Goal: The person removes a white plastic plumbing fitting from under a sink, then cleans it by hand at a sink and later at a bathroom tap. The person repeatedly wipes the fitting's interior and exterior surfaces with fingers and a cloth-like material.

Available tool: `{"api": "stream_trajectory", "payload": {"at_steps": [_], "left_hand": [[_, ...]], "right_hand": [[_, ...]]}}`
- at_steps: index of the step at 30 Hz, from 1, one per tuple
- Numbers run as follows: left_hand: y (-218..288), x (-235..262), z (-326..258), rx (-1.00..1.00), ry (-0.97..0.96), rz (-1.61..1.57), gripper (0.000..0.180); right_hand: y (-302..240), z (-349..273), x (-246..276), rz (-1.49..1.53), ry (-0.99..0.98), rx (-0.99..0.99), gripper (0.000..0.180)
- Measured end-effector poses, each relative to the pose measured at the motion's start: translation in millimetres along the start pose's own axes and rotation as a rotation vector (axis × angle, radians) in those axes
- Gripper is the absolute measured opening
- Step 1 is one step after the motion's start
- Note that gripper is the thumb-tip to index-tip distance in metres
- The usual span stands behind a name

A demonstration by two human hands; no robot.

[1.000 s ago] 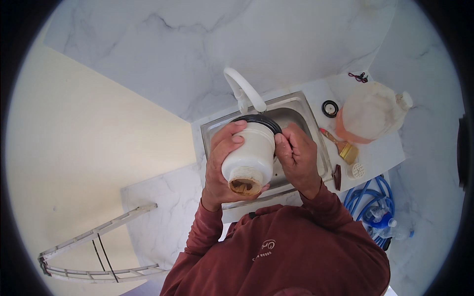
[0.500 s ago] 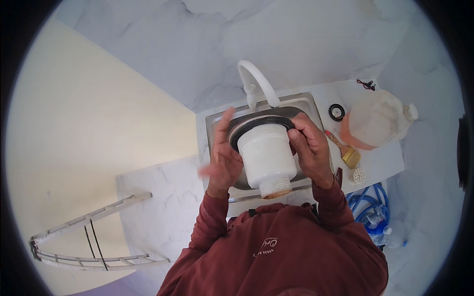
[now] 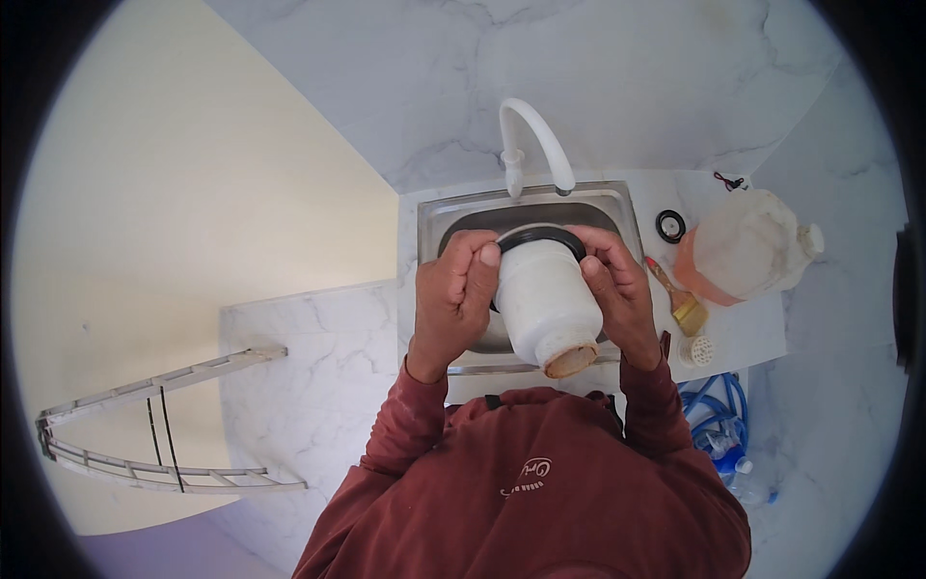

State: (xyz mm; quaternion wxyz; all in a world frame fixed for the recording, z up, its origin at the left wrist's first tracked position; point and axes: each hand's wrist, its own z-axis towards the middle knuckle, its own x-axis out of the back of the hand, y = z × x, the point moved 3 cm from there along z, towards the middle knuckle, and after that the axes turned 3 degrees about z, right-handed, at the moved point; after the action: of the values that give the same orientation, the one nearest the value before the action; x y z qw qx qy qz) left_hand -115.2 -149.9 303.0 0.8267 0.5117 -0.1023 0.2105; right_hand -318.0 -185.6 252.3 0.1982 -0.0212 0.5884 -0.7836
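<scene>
Both hands, left hand point(image 3: 455, 294) and right hand point(image 3: 617, 289), hold a white strainer cup point(image 3: 545, 299) above the steel sink point(image 3: 529, 207), fingers clamped around its sides, near the bench's back edge.

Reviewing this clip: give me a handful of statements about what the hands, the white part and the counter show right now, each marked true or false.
1. Both hands grip the white cylindrical drain fitting above the steel sink. True: the left hand and the right hand hold it from either side.
2. A black ring sits around the fitting's far end. True.
3. The tap is running water into the sink. False: no water is visible from the white spout.
4. The paintbrush lies inside the sink. False: it lies on the counter to the right, beside the translucent jug.
5. The left hand holds the paintbrush. False: it holds the fitting.
</scene>
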Motion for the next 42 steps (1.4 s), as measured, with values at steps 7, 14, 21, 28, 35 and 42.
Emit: {"api": "stream_trajectory", "payload": {"at_steps": [7, 14, 21, 28, 35, 42], "left_hand": [[-4.2, -4.5, -3.9, 0.118, -0.062, -0.088, 0.025], [4.2, -6.0, -8.1, 0.199, -0.066, -0.274, 0.031], [4.6, -2.4, -9.6, 0.109, -0.057, -0.284, 0.034], [-2.5, 13.0, -8.5, 0.282, -0.102, -0.353, 0.031], [-8.0, 1.3, -14.7, 0.304, -0.250, -0.431, 0.026], [-24.9, -6.7, -16.5, 0.415, -0.142, -0.707, 0.020]], "right_hand": [[-24.9, 10.9, 13.1, -0.280, -0.145, 0.072, 0.024], [-43.8, 21.9, 3.5, -0.584, -0.206, 0.230, 0.022], [-48.0, 25.9, -12.6, -0.754, -0.242, 0.349, 0.022], [-49.9, 31.6, -23.7, -0.840, -0.240, 0.425, 0.020], [-49.7, 34.6, -25.2, -0.582, -0.298, 0.241, 0.014], [-48.0, 36.3, -16.1, -0.582, -0.276, 0.139, 0.012]]}}
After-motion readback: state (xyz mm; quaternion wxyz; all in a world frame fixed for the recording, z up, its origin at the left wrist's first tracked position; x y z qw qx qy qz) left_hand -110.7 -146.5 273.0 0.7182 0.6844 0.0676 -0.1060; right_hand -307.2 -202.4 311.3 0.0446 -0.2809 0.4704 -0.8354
